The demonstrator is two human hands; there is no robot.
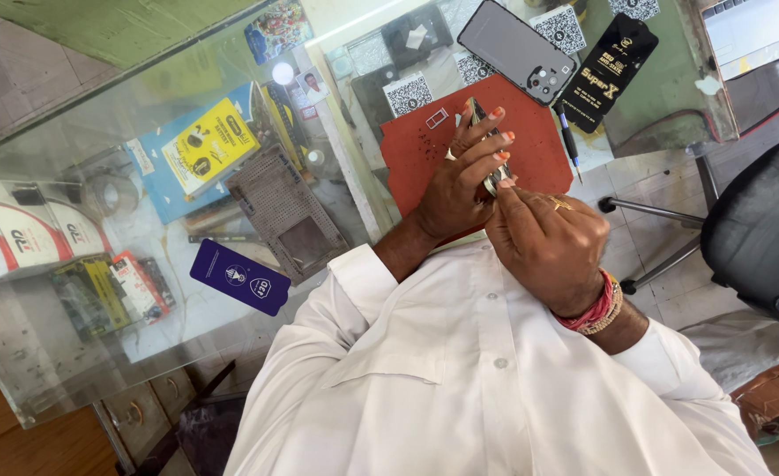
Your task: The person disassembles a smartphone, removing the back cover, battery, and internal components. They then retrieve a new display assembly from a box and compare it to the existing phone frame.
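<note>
I see my two hands raised together over the near edge of a glass counter point(125, 370). My left hand point(460, 181) wraps a thin phone point(492, 176) held edge-on, its fingers lying close along the phone's side. My right hand point(544, 242) is bunched, its fingertips pinching at the phone's lower end; what they grip there is too small for me to tell. That wrist wears one band of red thread bracelets point(594, 310).

Under the hands, one red work mat point(424, 154) lies on the counter, with one small metal tray part point(437, 117) near its far left corner. Beyond the mat's far edge rest one grey phone back cover point(517, 48) and one black flat packet point(605, 62), with one dark screwdriver point(568, 141) at the mat's right edge.

Inside the counter, below the glass, I count one yellow and blue box point(204, 145), one purple card point(239, 276) and three white boxes point(19, 238) at the left end. One black chair point(760, 229) stands to the right.
</note>
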